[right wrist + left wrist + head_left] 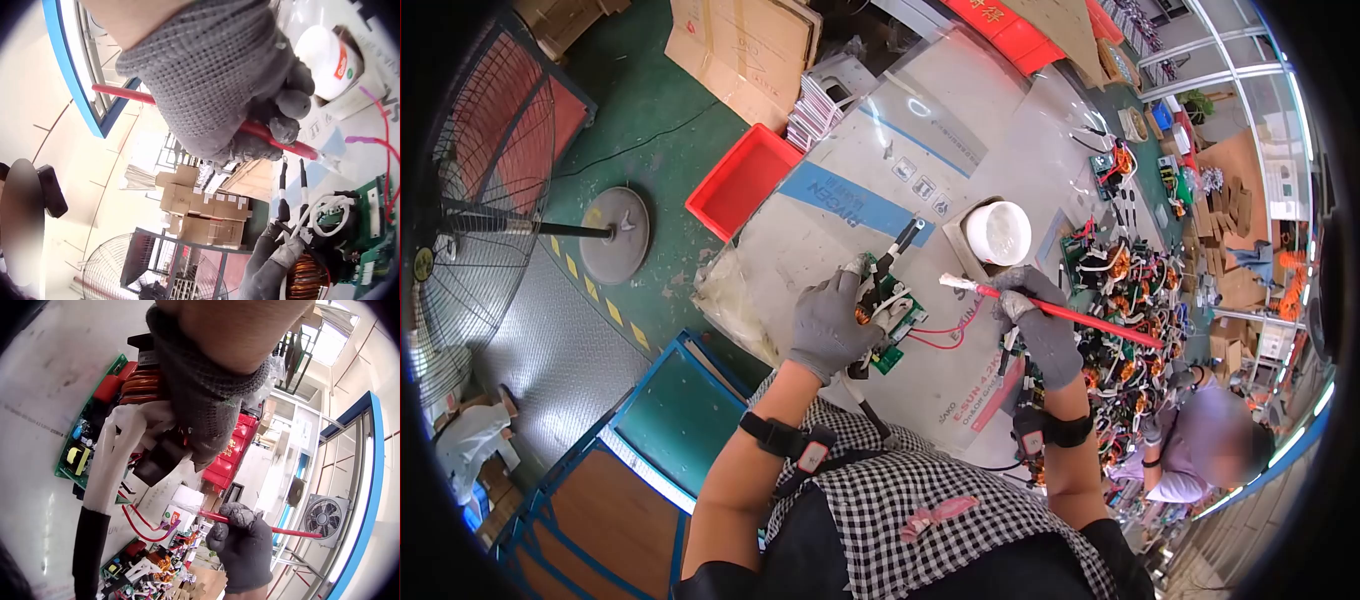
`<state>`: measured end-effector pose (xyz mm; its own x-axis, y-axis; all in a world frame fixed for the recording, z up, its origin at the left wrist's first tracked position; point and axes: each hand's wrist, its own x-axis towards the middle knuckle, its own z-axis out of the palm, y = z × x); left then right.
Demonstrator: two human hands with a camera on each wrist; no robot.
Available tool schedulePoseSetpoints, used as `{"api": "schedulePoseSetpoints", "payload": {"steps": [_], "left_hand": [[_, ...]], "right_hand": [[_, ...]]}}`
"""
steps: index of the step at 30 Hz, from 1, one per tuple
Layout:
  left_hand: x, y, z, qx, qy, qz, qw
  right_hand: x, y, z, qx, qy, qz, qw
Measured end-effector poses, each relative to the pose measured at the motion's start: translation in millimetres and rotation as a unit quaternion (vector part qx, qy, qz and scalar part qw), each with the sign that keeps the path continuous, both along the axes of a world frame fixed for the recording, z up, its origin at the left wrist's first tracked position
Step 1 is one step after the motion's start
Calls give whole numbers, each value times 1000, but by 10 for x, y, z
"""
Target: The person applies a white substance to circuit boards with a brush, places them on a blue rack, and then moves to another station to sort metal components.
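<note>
Left hand (832, 322), gloved, is curled round a green circuit board (890, 318), held just above the middle of the tabletop (820, 235). Board is judged stiff and light but fragile; best gripped by its edges, clear of coil and wires. Right hand (1040, 325) pinches a thin red brush (1055, 310), bristles toward the board. A white jar (998, 233) stands beyond.

We cannot see the part of the circuit board (892, 318) under the left hand (832, 325). The brush's (1060, 312) bristle tip, beside the white tub (998, 233), is too small to read. Beyond that tub, the heaped boards (1135, 300) blur together.
</note>
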<state>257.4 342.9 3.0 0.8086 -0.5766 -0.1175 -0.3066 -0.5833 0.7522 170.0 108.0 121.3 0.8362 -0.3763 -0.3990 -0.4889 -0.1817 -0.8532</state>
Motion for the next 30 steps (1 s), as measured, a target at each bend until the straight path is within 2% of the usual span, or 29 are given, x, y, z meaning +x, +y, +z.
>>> {"api": "schedulePoseSetpoints", "payload": {"steps": [4,7,10,12,14,15,18,21,24,27,28,30], "left_hand": [[8,-9,-70,-3,-40,-84,996],[-37,-51,-12,44,-208,-87,973],[-108,-71,-1,115,-47,-37,992],[-93,-122,97,124,41,0,991],[-55,-179,152,107,129,38,985],[-28,-210,120,149,113,8,982],[113,-331,34,244,44,-45,968],[183,-575,151,264,30,-53,963],[249,-718,-76,217,66,-61,972],[300,-783,-75,264,71,-72,959],[311,-790,-95,279,68,-49,956],[319,-763,-173,276,36,-56,959]], "right_hand": [[-176,70,115,42,-3,-37,998],[-370,30,-189,53,-79,-13,995],[-435,29,-430,26,-88,17,996],[-425,70,-642,41,-116,21,992],[-306,164,-779,-20,-131,36,991],[-328,221,-828,-48,-137,32,989],[-265,282,-823,-6,-131,-59,990],[-298,178,-806,-1,-110,-60,992],[-314,139,-891,-20,-139,-56,989],[-316,127,-913,-28,-149,-49,987],[-323,126,-893,-9,-134,-51,990],[-314,106,-824,27,-104,-52,993]]}}
